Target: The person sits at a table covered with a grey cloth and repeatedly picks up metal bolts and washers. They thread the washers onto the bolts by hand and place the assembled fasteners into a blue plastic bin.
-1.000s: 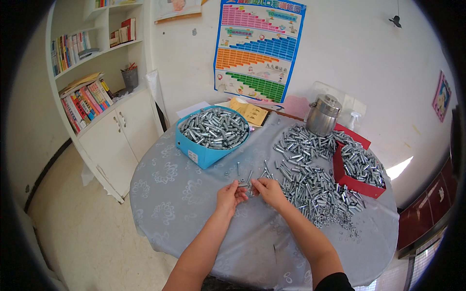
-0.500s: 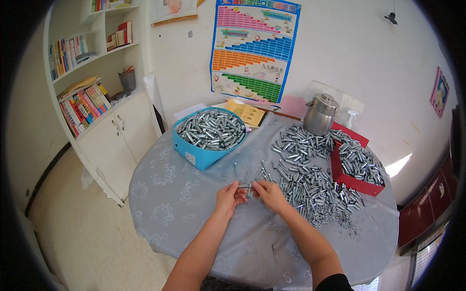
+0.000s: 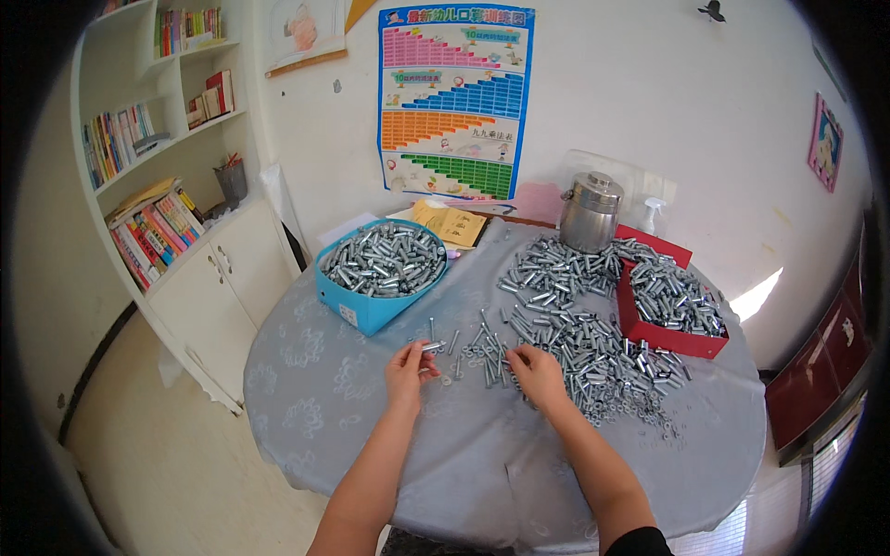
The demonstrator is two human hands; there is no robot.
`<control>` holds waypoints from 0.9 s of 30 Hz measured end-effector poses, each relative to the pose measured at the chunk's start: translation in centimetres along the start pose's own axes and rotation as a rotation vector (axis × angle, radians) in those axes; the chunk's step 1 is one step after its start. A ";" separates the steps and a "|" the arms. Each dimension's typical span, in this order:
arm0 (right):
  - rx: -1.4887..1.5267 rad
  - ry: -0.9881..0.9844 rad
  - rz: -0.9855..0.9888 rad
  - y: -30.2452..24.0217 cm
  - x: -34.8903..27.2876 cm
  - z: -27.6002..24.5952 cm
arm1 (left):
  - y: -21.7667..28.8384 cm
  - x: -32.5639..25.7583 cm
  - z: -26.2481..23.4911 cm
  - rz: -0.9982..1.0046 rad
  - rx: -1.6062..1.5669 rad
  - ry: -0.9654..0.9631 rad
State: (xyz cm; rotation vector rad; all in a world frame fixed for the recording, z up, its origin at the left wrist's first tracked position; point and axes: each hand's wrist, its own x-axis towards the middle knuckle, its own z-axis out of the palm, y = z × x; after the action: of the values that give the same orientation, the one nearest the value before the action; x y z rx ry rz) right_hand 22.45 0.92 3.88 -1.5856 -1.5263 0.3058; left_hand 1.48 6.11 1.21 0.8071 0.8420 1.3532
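My left hand [image 3: 409, 368] pinches a small silver bolt [image 3: 432, 347] above the round table's grey patterned cloth [image 3: 371, 435]. To its right, my right hand [image 3: 536, 371] rests fingers-down at the near edge of a wide heap of loose silver bolts [image 3: 584, 343]; whether it holds one I cannot tell. Several bolts and a washer [image 3: 468, 357] lie scattered between the two hands. Behind the left hand a blue box [image 3: 375, 309] is filled with bolts. At the right side stands a red box [image 3: 681, 341], also holding bolts.
A steel canister [image 3: 591, 213] stands at the table's back, with a yellow booklet [image 3: 451, 222] and a spray bottle [image 3: 653, 215] nearby. White cabinet and bookshelf [image 3: 185, 232] are at the left. A coloured chart [image 3: 451, 97] hangs on the wall.
The hands have drawn apart: my left hand lifted a bolt slightly left, my right hand shifted right toward the heap. The view has tilted a little.
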 end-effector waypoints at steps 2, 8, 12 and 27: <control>-0.060 0.012 -0.017 0.0 -0.5 -1.0 | 0.6 -0.2 0.3 0.060 0.035 0.063; 0.003 0.065 -0.029 1.9 -1.2 -1.4 | 2.5 3.6 1.0 0.269 0.147 0.153; 0.039 0.106 -0.041 2.1 -0.8 -1.6 | 6.0 10.6 0.4 0.453 0.487 0.116; 0.285 0.320 0.159 6.1 1.8 -5.0 | -1.7 -0.2 6.7 0.408 1.335 -0.451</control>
State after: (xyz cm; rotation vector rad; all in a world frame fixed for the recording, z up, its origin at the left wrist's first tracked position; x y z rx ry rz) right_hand 30.45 1.39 3.08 -1.4500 -1.0641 0.3248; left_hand 8.19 5.78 2.95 2.3083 1.2131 0.7168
